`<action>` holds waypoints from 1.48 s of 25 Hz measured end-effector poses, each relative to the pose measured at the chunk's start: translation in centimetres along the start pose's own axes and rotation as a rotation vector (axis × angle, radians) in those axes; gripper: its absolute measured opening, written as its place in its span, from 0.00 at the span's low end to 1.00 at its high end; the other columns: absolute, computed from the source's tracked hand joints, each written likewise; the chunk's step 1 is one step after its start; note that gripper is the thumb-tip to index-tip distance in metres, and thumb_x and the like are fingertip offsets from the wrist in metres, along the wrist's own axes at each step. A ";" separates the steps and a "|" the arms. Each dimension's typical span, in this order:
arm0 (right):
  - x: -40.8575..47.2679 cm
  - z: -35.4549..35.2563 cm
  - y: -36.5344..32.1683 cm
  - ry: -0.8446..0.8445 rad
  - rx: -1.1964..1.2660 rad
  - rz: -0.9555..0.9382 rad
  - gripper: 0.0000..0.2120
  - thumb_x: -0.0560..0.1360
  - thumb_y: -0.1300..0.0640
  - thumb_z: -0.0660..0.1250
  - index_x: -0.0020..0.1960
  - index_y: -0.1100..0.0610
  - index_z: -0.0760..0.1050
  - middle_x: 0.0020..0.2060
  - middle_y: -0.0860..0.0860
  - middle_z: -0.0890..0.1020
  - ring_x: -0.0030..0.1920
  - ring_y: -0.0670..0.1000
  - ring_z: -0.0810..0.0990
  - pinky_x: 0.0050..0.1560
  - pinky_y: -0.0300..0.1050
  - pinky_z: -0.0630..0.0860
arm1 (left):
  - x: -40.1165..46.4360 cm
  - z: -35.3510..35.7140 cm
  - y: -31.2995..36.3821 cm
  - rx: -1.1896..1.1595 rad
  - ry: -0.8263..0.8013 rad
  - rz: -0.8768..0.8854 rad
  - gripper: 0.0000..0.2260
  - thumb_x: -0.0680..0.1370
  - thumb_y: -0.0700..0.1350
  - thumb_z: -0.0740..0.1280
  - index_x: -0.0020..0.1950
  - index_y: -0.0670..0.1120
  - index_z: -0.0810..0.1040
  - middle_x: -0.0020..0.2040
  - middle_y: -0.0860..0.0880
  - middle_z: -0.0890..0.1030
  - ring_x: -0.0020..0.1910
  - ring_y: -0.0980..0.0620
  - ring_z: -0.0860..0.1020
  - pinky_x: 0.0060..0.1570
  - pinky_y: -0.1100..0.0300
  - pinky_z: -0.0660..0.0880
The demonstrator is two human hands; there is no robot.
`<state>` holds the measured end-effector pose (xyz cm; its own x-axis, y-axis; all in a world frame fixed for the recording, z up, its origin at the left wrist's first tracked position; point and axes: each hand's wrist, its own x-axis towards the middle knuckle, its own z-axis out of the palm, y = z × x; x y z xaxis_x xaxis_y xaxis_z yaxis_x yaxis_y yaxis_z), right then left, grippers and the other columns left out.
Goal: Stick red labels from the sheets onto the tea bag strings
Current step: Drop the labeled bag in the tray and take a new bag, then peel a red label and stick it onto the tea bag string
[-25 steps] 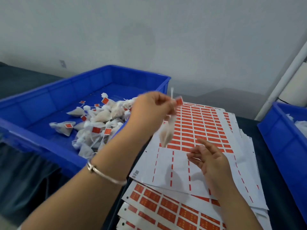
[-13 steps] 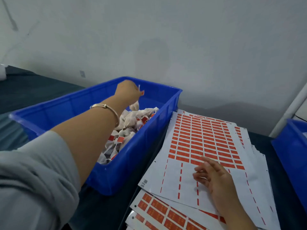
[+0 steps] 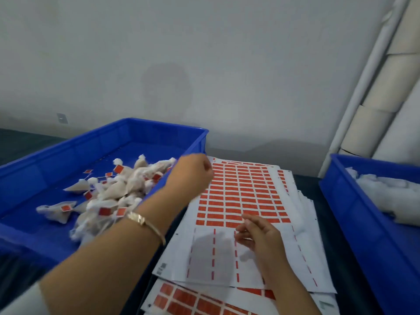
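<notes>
A white sheet of red labels (image 3: 238, 192) lies on top of a stack in the middle; its near rows are peeled bare. Several tea bags (image 3: 118, 194) with red labels on their strings are piled in the blue bin (image 3: 68, 144) at the left. My left hand (image 3: 191, 171) hovers over that bin's right rim, blurred, its fingers curled with nothing seen in them. My right hand (image 3: 256, 233) rests on the sheet at the nearest row of labels, fingers loosely bent and holding nothing.
A second blue bin (image 3: 363, 223) at the right holds white material (image 3: 391, 192). More label sheets (image 3: 193, 298) stick out under the top one. A white pipe (image 3: 363, 76) and cardboard tubes lean against the grey wall at the back right.
My left hand carried a labelled tea bag into the left bin, let it go, and has pulled back to the bin's right rim. My right hand stayed on the sheet.
</notes>
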<state>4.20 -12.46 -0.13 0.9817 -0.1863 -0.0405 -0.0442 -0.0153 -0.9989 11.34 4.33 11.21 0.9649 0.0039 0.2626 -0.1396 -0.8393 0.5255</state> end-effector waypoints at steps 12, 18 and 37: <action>9.5 -20.3 -11.3 0.646 -0.036 -0.051 0.07 0.76 0.63 0.63 0.50 0.64 0.78 0.32 0.52 0.78 0.30 0.48 0.78 0.35 0.39 0.78 | -9.7 15.7 2.8 0.043 -0.285 0.105 0.15 0.76 0.56 0.63 0.63 0.58 0.75 0.67 0.60 0.72 0.59 0.59 0.74 0.62 0.63 0.69; 13.4 -26.9 -6.3 0.522 -0.491 0.410 0.09 0.78 0.63 0.59 0.57 0.58 0.72 0.39 0.58 0.78 0.34 0.55 0.78 0.27 0.41 0.70 | -9.6 16.0 2.6 0.066 -0.321 0.135 0.16 0.77 0.58 0.61 0.65 0.61 0.71 0.71 0.64 0.64 0.70 0.61 0.63 0.70 0.61 0.56; 16.5 -25.0 -5.7 0.461 -0.678 0.371 0.17 0.78 0.61 0.60 0.65 0.63 0.70 0.59 0.61 0.75 0.58 0.61 0.74 0.64 0.53 0.69 | -9.0 16.1 2.5 0.062 -0.338 0.122 0.16 0.77 0.60 0.61 0.64 0.62 0.71 0.72 0.65 0.61 0.72 0.62 0.57 0.72 0.59 0.49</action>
<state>16.00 -40.02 5.48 0.7168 -0.6685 -0.1983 -0.5871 -0.4251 -0.6890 5.84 -6.57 -2.85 0.9626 -0.2691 0.0325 -0.2541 -0.8541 0.4538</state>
